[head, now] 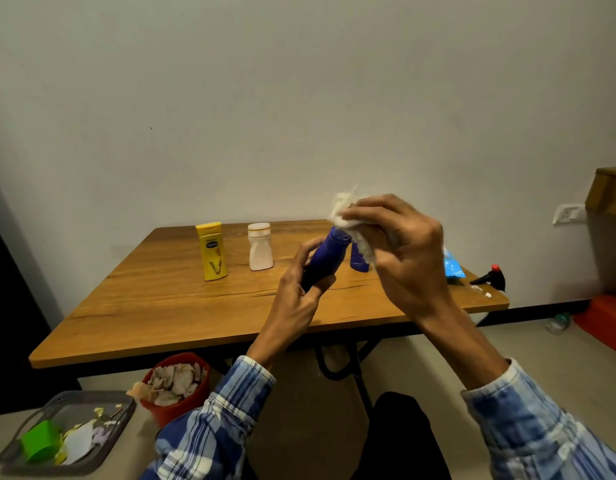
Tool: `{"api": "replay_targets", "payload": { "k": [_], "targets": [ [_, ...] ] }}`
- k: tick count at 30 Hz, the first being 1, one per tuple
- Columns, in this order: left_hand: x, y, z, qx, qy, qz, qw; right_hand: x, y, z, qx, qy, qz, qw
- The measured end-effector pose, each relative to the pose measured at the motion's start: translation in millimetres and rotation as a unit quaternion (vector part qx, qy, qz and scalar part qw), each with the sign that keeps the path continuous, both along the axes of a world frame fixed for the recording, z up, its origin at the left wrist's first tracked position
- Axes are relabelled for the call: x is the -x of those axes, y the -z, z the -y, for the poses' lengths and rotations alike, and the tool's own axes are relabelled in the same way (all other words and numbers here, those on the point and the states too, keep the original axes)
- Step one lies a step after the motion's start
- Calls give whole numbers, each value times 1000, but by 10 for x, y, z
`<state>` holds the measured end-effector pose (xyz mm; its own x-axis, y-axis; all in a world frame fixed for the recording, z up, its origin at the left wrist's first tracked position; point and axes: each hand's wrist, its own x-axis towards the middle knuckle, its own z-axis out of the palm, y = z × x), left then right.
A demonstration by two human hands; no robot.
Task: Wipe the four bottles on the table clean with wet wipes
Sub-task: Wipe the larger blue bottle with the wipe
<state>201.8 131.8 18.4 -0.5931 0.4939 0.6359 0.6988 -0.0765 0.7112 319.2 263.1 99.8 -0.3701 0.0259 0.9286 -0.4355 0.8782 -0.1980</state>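
Nearest, on the floor at the left, a grey tray (92,394) holds a green cup (40,445) and paper scraps. Just beyond it a red bin (171,415) is full of crumpled wipes.

Above the near half of the table (161,306), the left hand (296,292) grips a dark blue bottle (325,258) round its lower body, tilted with its top away from the person. The right hand (400,251) pinches a bunched white wipe (348,216) against that top.

Behind them a second blue bottle (358,261) stands on the table, half hidden by the wipe. To the left stand a white bottle (260,247) and a yellow bottle (212,252) (its dark oval label is too small to read).

A blue wipe packet (453,268) lies behind the right hand, with a black spray head (490,278) beside it.
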Motion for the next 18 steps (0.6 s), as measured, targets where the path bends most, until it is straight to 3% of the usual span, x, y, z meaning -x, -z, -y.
{"api": "replay_targets", "payload": {
  "k": [3, 7, 10, 12, 15, 18],
  "targets": [
    [37, 19, 15, -8, -5, -12, 1000, 39, 67, 44, -110, 41, 51, 992],
    [115, 86, 78, -15, -25, -20, 999, -45, 123, -167, -81, 83, 76, 990],
    [137, 96, 65, 2, -36, -34, 999, -110, 22, -255, -43, 109, 40, 992],
    [114, 82, 27, 2, -26, -38, 999, -87, -43, -126, -88, 96, 11, 991],
    [94, 71, 2, -13, -15, -25, 999, -2, 26, 24, -177, 69, 41, 981],
    [85, 102, 61, -16, -16, -26, 999, -14, 114, -120, -151, 73, 73, 983]
  ]
}}
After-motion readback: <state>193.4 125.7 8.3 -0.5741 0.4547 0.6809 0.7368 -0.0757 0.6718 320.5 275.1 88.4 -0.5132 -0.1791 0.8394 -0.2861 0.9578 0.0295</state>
